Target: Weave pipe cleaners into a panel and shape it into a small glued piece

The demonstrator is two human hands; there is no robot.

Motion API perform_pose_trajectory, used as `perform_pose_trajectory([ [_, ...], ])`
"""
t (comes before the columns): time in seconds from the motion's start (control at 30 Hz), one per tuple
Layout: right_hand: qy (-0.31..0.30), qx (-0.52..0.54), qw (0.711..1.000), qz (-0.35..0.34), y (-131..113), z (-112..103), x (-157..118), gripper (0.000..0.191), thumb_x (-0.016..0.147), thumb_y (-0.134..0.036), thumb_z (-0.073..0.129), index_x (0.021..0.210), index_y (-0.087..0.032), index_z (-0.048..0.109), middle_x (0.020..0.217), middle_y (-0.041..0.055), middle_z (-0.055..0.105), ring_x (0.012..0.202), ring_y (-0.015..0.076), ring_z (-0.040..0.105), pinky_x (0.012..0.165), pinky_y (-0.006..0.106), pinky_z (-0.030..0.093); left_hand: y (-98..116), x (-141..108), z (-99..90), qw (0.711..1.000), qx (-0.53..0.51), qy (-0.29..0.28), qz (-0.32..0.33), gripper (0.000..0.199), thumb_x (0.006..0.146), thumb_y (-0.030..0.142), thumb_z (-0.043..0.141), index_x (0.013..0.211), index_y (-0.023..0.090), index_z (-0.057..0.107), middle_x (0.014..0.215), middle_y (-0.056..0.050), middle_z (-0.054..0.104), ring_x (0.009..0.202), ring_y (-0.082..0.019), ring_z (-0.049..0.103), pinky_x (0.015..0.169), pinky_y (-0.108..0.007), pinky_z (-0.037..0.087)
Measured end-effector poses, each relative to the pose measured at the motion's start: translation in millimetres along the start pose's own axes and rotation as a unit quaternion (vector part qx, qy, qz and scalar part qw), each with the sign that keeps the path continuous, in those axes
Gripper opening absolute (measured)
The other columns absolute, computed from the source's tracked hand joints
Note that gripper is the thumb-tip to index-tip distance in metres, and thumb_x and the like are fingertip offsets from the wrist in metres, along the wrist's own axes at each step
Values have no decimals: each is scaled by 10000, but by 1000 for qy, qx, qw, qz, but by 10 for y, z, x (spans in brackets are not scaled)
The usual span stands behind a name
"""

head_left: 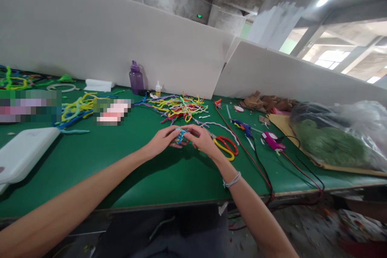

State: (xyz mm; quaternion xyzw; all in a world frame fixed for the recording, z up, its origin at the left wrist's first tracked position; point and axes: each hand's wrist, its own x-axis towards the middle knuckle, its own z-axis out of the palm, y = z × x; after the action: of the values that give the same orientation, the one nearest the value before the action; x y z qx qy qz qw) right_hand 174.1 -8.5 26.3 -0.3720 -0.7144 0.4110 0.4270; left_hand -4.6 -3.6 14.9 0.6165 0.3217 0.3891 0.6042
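A small blue, yellow and green woven piece is held between both hands above the green table. My left hand grips it from the left, its thumb and fingers closed round it. From the other side, my right hand pinches the same piece; a thin pale band circles that wrist. Scissors with red and yellow handles lie just right of my right hand, their blades partly hidden by it. Beyond the hands spreads a pile of colourful fuzzy stems.
A purple bottle and a small glue bottle stand by the partition. Rightward lie a blue glue gun, a magenta device, cords and a plastic bag. A white case sits at left.
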Motion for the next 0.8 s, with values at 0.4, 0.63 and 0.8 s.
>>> perform_pose_trajectory([
  [0.4, 4, 68, 995, 70, 67, 49, 28, 263, 738, -378, 575, 905, -177, 546, 759, 10, 585, 562, 102, 542, 326, 163, 338, -38, -10, 24, 990, 115, 73, 38, 336, 807, 431, 493, 992, 169, 590, 844, -39, 675, 703, -187, 666, 673, -334, 562],
  [0.63, 33, 21, 996, 74, 89, 109, 22, 221, 760, -394, 548, 780, -174, 549, 510, -48, 494, 391, 60, 397, 347, 179, 296, -73, -8, 44, 995, 81, 57, 21, 315, 801, 452, 481, 912, 173, 576, 738, -14, 661, 607, -184, 661, 590, -312, 562],
  [0.8, 53, 30, 996, 60, 121, 127, 38, 216, 751, -389, 560, 755, -175, 541, 505, -56, 477, 384, 51, 383, 353, 174, 289, -84, 18, 18, 998, 41, 51, 12, 286, 792, 433, 511, 891, 172, 567, 761, -11, 651, 633, -182, 661, 638, -336, 561],
])
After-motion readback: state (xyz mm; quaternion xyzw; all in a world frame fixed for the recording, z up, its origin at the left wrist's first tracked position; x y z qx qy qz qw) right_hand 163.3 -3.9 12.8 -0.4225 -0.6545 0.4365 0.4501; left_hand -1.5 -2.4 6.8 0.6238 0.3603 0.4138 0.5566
